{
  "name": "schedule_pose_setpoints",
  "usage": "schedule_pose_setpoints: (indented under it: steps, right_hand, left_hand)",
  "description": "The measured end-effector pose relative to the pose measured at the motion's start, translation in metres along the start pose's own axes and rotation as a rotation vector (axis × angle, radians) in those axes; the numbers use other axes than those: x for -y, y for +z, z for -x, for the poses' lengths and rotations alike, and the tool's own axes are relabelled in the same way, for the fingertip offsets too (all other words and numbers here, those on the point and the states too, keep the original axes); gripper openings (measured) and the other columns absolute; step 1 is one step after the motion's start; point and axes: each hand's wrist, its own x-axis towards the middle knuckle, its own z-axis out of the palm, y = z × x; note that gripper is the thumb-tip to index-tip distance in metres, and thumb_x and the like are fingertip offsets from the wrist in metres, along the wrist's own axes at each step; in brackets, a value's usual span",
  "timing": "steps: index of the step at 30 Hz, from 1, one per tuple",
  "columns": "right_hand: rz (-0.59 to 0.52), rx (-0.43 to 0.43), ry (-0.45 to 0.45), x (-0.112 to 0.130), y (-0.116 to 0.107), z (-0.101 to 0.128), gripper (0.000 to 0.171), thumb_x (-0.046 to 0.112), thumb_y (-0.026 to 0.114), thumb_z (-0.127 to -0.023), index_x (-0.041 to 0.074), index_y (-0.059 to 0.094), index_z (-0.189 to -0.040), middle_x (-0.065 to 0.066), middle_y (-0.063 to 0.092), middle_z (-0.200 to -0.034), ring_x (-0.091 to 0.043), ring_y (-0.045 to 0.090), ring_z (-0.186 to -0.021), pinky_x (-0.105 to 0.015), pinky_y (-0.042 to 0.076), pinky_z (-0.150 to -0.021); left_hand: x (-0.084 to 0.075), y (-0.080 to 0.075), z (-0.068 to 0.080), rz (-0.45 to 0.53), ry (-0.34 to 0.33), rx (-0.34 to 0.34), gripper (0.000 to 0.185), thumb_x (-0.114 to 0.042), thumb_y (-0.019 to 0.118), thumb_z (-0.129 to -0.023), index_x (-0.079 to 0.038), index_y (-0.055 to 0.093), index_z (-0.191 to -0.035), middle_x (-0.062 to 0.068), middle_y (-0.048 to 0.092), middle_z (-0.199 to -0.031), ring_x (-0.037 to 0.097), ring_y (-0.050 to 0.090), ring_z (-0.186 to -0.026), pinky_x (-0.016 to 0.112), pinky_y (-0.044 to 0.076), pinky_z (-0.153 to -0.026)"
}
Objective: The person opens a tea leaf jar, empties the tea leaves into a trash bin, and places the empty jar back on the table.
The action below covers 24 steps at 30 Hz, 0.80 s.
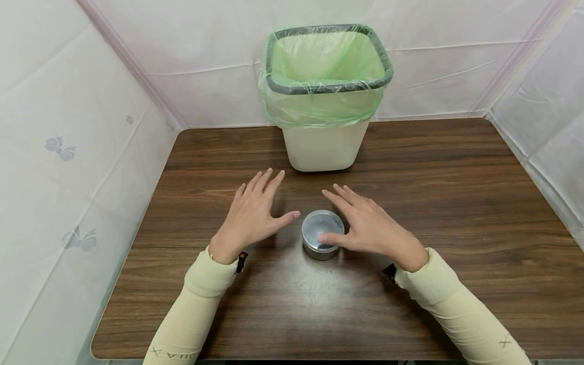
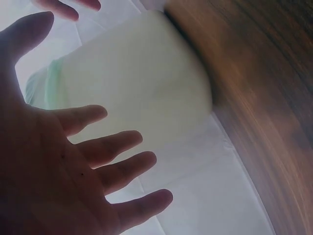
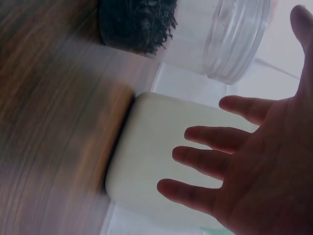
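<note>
A round jar (image 1: 320,223) with a silvery lid stands upright on the brown wooden table. In the right wrist view the jar (image 3: 142,24) has see-through walls, and dark, dry shreds fill its lower part. My left hand (image 1: 250,215) hovers to the left of the jar, fingers spread and thumb pointing at it. On the other side, my right hand (image 1: 369,225) also has its fingers spread; its thumb overlaps the lid in the head view. Neither hand holds anything. Both wrist views show bare palms, the left hand (image 2: 73,171) and the right hand (image 3: 259,161).
Behind the jar, at the table's back edge, stands a cream waste bin (image 1: 325,147) with a grey rim and a green plastic liner (image 1: 319,109). White sheeting (image 1: 205,45) hangs around the back and sides of the wooden table (image 1: 456,203).
</note>
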Motion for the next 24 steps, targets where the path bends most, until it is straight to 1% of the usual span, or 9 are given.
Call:
schedule_pose_setpoints:
  steps: [4,10,12,17,20,24]
  right_hand:
    - [-0.001,0.009,-0.009,0.001,0.003,0.000,0.100,0.079,0.055,-0.085,0.018,0.030,-0.160,-0.013,0.023,-0.164,-0.034,0.023,-0.150,-0.064,0.033,-0.108]
    - [-0.005,0.005,-0.018,0.003,0.005,-0.001,0.102,0.081,0.054,-0.083,0.018,0.031,-0.160,-0.013,0.024,-0.164,-0.033,0.024,-0.149,-0.066,0.035,-0.104]
    - [-0.009,0.009,-0.021,0.004,0.006,-0.001,0.103,0.083,0.054,-0.081,0.019,0.031,-0.160,-0.012,0.025,-0.164,-0.032,0.028,-0.148,-0.067,0.036,-0.103]
    - [-0.012,0.012,-0.043,0.006,0.010,-0.001,0.104,0.085,0.053,-0.080,0.020,0.033,-0.159,-0.013,0.034,-0.160,-0.032,0.041,-0.141,-0.065,0.039,-0.101]
    - [-0.016,0.014,-0.058,0.006,0.011,-0.001,0.104,0.085,0.054,-0.080,0.021,0.033,-0.159,-0.013,0.039,-0.157,-0.032,0.044,-0.138,-0.062,0.040,-0.102]
    - [-0.017,0.030,-0.062,0.008,0.014,-0.002,0.105,0.086,0.054,-0.077,0.024,0.032,-0.159,-0.010,0.044,-0.154,-0.030,0.047,-0.135,-0.058,0.042,-0.102]
  left_hand:
    - [0.000,0.001,0.000,-0.002,0.012,0.008,0.095,-0.072,0.055,-0.088,-0.017,0.027,-0.161,0.016,0.030,-0.161,0.038,0.027,-0.147,0.066,0.028,-0.109]
    - [0.001,0.004,-0.001,0.001,0.024,0.025,0.092,-0.068,0.057,-0.089,-0.017,0.027,-0.161,0.017,0.030,-0.161,0.038,0.027,-0.147,0.065,0.028,-0.110]
    - [0.001,0.005,-0.001,-0.001,0.026,0.029,0.092,-0.067,0.058,-0.089,-0.017,0.027,-0.161,0.017,0.030,-0.161,0.038,0.027,-0.147,0.065,0.028,-0.110]
    - [0.000,0.006,-0.001,0.002,0.032,0.035,0.092,-0.064,0.061,-0.089,-0.017,0.028,-0.160,0.017,0.031,-0.160,0.038,0.027,-0.147,0.065,0.027,-0.110]
    - [0.001,0.007,-0.001,0.000,0.038,0.037,0.092,-0.064,0.062,-0.089,-0.017,0.028,-0.160,0.018,0.031,-0.160,0.038,0.028,-0.147,0.065,0.027,-0.110]
    - [0.001,0.007,-0.001,-0.006,0.041,0.036,0.092,-0.063,0.063,-0.089,-0.016,0.029,-0.160,0.018,0.032,-0.159,0.039,0.029,-0.146,0.065,0.028,-0.110]
